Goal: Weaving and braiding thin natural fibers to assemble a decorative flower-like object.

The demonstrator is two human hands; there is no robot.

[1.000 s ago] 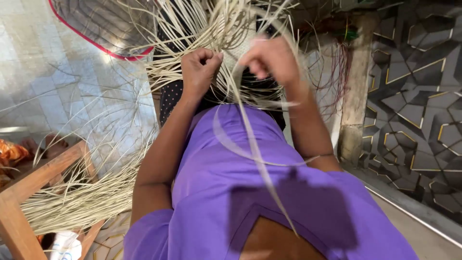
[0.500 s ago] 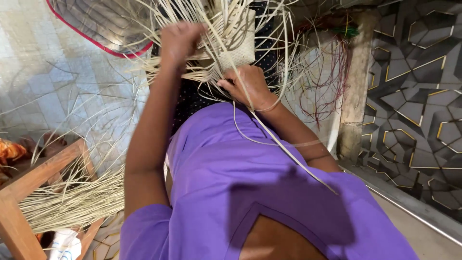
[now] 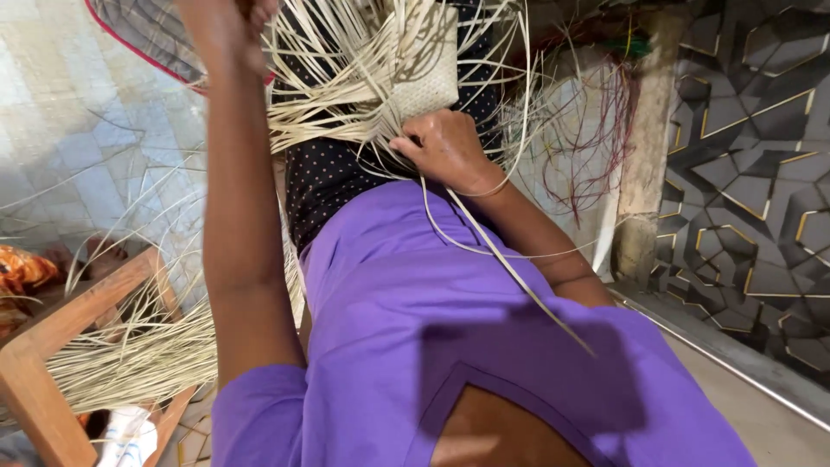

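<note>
Head view: purple garment point(image 3: 450, 346) filling the lower frame, black dotted cloth point(image 3: 333, 177) above it on the lap, a bundle of loose pale straw strips point(image 3: 130, 359) lying by a wooden frame point(image 3: 52, 346) at lower left. Half-woven straw mat piece point(image 3: 424, 73) up at top centre, loose strips fanning outward. Right hand point(image 3: 445, 147) curled shut, pinching strips at the weave's lower edge; left hand point(image 3: 226, 26) raised at the top edge, closed around pulled strips, fingers partly out of view.

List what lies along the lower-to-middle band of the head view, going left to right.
Orange cloth → wooden frame → bundle of pale straw strips → raised left forearm → right hand on the woven piece → reddish strands → dark geometric wall panel.
</note>
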